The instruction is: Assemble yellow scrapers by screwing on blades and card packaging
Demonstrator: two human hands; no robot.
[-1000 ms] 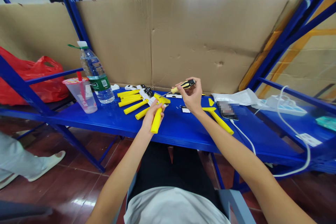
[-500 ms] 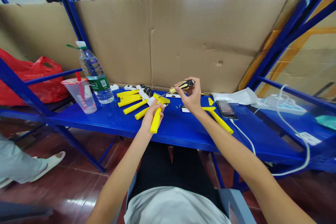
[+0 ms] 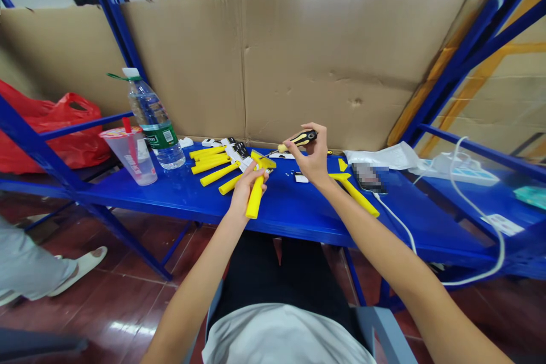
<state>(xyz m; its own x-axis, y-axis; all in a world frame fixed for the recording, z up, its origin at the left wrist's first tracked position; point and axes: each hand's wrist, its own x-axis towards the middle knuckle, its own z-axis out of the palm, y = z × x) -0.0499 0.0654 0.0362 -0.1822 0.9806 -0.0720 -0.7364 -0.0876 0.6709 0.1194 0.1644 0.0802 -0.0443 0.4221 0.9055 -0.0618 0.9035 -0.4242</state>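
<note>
My left hand (image 3: 246, 186) is closed round a yellow scraper (image 3: 255, 198), its handle pointing down toward me and its wide head facing away. In my right hand (image 3: 314, 156) is a screwdriver (image 3: 303, 137) with a black and cream handle. Its shaft slants down to the left, and the tip is at the scraper's head; whether it touches a screw is too small to tell. Several more yellow scrapers (image 3: 219, 172) lie fanned out left of my left hand, with black and white pieces at their heads. Another yellow scraper (image 3: 360, 199) rests beyond my right wrist.
On the blue table (image 3: 294, 210) stand a water bottle (image 3: 157, 125) and a plastic cup (image 3: 134, 156) at the left. A phone (image 3: 369, 178) with a white cable (image 3: 401, 222) lies at the right. A cardboard sheet (image 3: 324, 62) walls off the back.
The scraper's handle end has shifted very slightly right and down in my left hand. My right hand keeps the screwdriver at its head, almost unmoved.
</note>
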